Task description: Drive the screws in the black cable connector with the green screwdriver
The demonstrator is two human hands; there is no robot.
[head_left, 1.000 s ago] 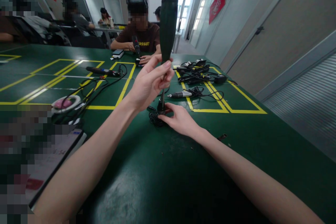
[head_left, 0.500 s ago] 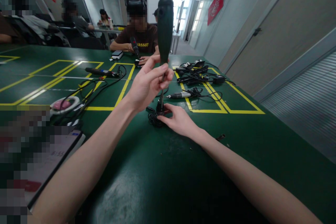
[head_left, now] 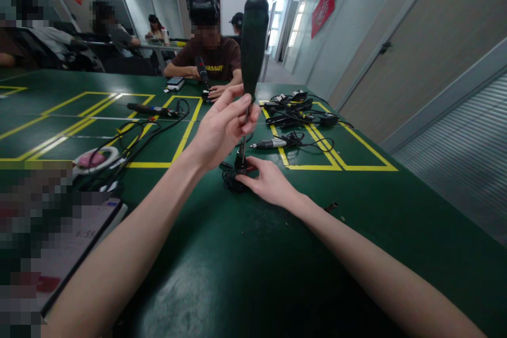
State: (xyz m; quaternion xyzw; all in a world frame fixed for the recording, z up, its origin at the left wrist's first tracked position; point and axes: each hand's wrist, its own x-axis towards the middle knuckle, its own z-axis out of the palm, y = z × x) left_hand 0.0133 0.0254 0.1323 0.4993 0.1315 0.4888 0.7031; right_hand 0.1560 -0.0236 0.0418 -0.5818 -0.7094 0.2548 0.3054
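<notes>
My left hand [head_left: 227,121] is closed around the neck of a screwdriver [head_left: 254,45], just below its dark green handle. The screwdriver stands nearly upright, its thin shaft pointing down into a small black part [head_left: 240,162] on the table. Where the tip meets the part is too small to make out. The fingers of my right hand [head_left: 266,178] pinch that black part from the right, at its base. A coiled black cable [head_left: 232,180] lies right beside the part, on its left.
Ahead on the right lie a grey-and-black pen-shaped tool [head_left: 271,143] and a heap of black cables [head_left: 297,108]. At left are a corded black tool [head_left: 152,110], a white ring [head_left: 113,161] and a phone [head_left: 85,243]. Across the green table [head_left: 222,253] a person [head_left: 214,58] works.
The screwdriver's handle has tilted slightly to the right. Both hands keep their hold, and the black part stays in place on the table.
</notes>
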